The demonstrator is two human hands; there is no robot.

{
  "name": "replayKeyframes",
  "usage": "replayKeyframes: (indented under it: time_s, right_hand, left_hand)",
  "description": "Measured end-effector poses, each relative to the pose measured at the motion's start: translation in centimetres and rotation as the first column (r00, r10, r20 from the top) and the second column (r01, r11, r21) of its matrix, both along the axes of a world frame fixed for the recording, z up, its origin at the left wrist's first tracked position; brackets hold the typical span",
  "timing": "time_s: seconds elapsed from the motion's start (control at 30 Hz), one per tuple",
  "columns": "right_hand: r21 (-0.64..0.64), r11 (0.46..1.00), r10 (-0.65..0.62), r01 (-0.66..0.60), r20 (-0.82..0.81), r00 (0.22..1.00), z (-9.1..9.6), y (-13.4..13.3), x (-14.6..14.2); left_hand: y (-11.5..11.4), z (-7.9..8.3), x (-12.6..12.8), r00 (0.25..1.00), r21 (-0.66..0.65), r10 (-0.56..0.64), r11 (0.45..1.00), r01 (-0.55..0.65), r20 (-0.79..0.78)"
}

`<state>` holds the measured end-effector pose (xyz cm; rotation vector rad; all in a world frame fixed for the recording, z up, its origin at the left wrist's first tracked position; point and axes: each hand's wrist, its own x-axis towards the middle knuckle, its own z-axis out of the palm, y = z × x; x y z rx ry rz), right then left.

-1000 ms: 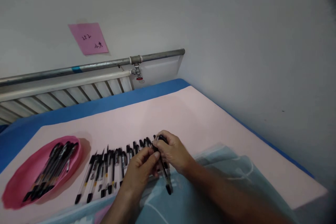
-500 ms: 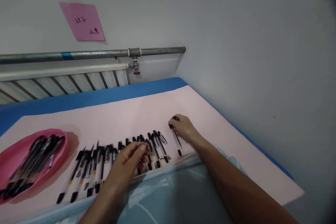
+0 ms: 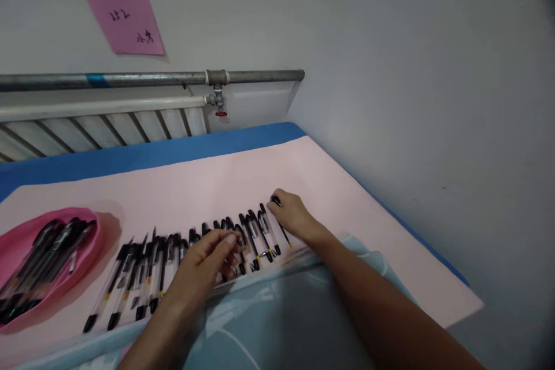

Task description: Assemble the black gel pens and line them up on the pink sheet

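My right hand (image 3: 289, 212) is closed on a thin dark pen refill (image 3: 284, 233) with a yellow lower part. A dark piece, possibly a pen cap (image 3: 275, 200), shows by its fingertips. Just left of it lies a clear pen barrel (image 3: 272, 232) with a black end. My left hand (image 3: 212, 254) is curled over the middle of the row, thumb against the index finger; what it holds, if anything, is hidden. Black pens (image 3: 143, 272) and caps lie side by side along the near edge, partly covered by that hand.
At the left a pink bowl (image 3: 93, 254) holds several black pens (image 3: 52, 260). Pink sheeting (image 3: 173, 196) covers the blue tabletop (image 3: 165, 150). Light-blue cloth (image 3: 277, 312) is at the front. A wall (image 3: 411, 98) borders the right; a radiator (image 3: 99, 127) and pipe (image 3: 156, 78) are behind.
The clear barrel with its black end has moved left beside the row of caps, while my right hand still grips the refill. My left hand keeps its curled pose. The view has shifted slightly.
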<state>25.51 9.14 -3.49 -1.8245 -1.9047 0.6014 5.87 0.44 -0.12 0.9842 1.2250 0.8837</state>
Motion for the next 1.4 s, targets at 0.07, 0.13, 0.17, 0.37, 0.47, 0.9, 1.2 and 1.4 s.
replayKeyframes:
  time_s: [0.07,0.13,0.17,0.37,0.47,0.9,1.2,1.4]
  right_hand:
    - [0.009,1.000,0.013,-0.013,0.029,0.999,0.0,-0.1,-0.2]
    - [0.007,1.000,0.020,-0.020,0.042,0.999,0.0,-0.1,-0.3]
    - [0.002,1.000,0.021,-0.021,0.044,0.999,0.1,-0.1,-0.3]
    - [-0.054,0.997,0.049,-0.048,0.018,0.999,0.5,-0.6,0.2]
    - [-0.094,0.993,0.067,-0.068,-0.009,0.998,0.8,-1.1,0.5]
    - [-0.313,0.903,0.380,-0.294,0.265,0.886,3.9,-3.5,2.2]
    - [-0.250,0.906,0.400,-0.340,0.249,0.882,3.4,-3.5,2.0]
    - [-0.270,0.888,0.430,-0.372,0.199,0.881,3.6,-3.6,1.9]
  left_hand:
    - [0.1,-0.3,-0.1,1.000,0.001,-0.027,1.000,0.027,0.007]
    - [0.2,-0.5,-0.1,1.000,-0.001,-0.031,1.000,0.031,0.002]
    - [0.3,-0.6,-0.2,1.000,-0.002,-0.029,1.000,0.029,-0.004]
    - [0.2,-0.3,-0.3,0.998,-0.002,-0.045,0.999,0.045,-0.039]
    - [0.2,-0.3,-0.4,0.996,0.008,-0.073,0.997,0.074,-0.050]
    - [0.4,-1.0,-0.8,0.984,-0.006,-0.142,0.990,0.142,-0.105]
    - [0.3,-0.4,-0.7,0.969,-0.024,-0.178,0.984,0.176,-0.172]
    - [0.4,-0.6,-0.7,0.966,-0.029,-0.198,0.980,0.195,-0.168]
